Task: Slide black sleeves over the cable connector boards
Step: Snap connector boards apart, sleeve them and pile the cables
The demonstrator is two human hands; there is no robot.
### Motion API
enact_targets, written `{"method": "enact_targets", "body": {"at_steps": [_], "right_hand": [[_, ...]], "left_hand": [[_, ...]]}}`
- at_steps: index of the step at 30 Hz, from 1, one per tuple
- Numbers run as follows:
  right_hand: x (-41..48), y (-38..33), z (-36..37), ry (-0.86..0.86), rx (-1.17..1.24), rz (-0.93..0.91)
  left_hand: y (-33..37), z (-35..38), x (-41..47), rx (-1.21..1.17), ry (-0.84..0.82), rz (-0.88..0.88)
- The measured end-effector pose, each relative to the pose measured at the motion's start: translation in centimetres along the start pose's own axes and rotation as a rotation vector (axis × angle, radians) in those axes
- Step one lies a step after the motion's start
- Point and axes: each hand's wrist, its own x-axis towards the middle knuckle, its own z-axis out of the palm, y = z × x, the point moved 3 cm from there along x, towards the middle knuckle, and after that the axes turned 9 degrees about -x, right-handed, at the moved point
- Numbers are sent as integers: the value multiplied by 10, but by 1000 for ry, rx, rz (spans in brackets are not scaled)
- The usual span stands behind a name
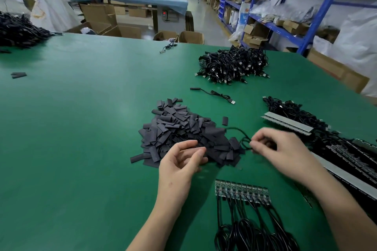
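Head camera, looking down across a green table [81,128] in a workshop.

Near the middle lies a heap of black sleeves [179,132], flat short tubes piled loosely. The left hand [181,159] hovers over the heap's near edge with its fingers curled inward. Thumb and forefinger are close together, but it is hard to make out whether they pinch a sleeve or nothing.

The right hand [281,149], just beside the heap's right edge, pinches a thin black cable [243,138] between thumb and fingertips. The cable loops back over the sleeves, and whatever is on its held end is hidden by the fingers.

Closer to the viewer, between the two forearms, a row of connector boards [241,190] lies side by side. Their black leads run towards the bottom edge and are cut off there.

One loose sleeve [225,120] lies just beyond the heap. Farther off is a single cable [214,93], then a tangled pile of black USB cables [232,65].

At the right, grey strips [285,122] rest among more black cabling that runs out of the frame. A dark heap [18,30] at the far left is cut off and too blurred to identify.
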Motion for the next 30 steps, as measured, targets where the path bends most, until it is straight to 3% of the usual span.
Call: {"method": "enact_targets", "body": {"at_steps": [3, 7, 11, 19, 24, 27, 30], "right_hand": [[53, -6, -5, 66, -51, 13], [127, -9, 14, 71, -173, 80], [187, -14, 34, 37, -268, 132], [234, -23, 50, 142, -160, 239], [166, -26, 45, 169, -35, 56], [101, -23, 38, 138, 113, -8], [39, -23, 36, -98, 297, -27]], "left_hand": [[-4, 2, 1, 399, -124, 66], [-11, 13, -10, 997, -427, 197], [-19, 16, -14, 1189, -556, 227], [-22, 13, -8, 1145, -571, 189], [-21, 15, -8, 1023, -538, 158], [-17, 13, -7, 800, -461, 41], [-11, 11, -6, 457, -442, -77]]}}
